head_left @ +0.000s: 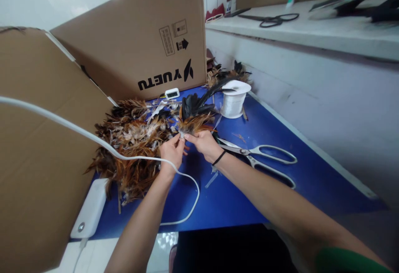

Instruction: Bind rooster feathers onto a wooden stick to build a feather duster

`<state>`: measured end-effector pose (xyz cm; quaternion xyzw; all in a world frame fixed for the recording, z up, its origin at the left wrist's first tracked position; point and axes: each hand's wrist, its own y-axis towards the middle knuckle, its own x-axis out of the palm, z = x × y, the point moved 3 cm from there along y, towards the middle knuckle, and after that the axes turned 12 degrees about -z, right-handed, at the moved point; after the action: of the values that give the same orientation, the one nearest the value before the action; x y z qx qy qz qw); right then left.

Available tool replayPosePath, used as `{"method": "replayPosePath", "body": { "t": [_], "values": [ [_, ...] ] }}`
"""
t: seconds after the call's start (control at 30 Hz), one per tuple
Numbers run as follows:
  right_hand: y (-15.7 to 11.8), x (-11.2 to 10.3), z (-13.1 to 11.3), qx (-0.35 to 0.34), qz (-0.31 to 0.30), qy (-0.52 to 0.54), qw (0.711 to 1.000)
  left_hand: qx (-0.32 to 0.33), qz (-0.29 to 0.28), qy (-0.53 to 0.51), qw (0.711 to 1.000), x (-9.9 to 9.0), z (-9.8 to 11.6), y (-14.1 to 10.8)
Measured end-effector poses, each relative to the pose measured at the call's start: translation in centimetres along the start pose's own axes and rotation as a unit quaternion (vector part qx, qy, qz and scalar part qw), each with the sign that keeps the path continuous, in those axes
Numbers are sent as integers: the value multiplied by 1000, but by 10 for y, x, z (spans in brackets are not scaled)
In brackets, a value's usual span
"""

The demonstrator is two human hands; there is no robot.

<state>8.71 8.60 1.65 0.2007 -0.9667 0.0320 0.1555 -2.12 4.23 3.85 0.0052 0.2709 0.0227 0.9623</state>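
Both hands meet over the blue table (233, 194), pinching the pale base of a feather bunch (196, 121) with brown and black plumes. My left hand (172, 151) is closed at that base, thumb and fingers together. From the other side my right hand (204, 143), with a black band at the wrist, grips the same bunch. A large heap of brown feathers (134, 140) lies to the left. Large scissors (249, 152) rest partly behind my right forearm, blades slightly apart. Beyond the hands stands a white spool (233, 104) of clear ribbon or tape.
Cardboard walls (131, 48) rise at the back and left. A white cable (93, 138) crosses in front of the feathers, and a white power bank (90, 208) sits at the left edge. On the right ledge (327, 32) lie black scissors (271, 18). A small white display (172, 94) stands behind.
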Motion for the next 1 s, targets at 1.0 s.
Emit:
{"method": "replayPosePath", "body": {
  "t": [1.0],
  "values": [
    [-6, -3, -4, 9, 52, -40, 998, 78, 74, 534, 838, 36, 6, -13]
  ]
}}
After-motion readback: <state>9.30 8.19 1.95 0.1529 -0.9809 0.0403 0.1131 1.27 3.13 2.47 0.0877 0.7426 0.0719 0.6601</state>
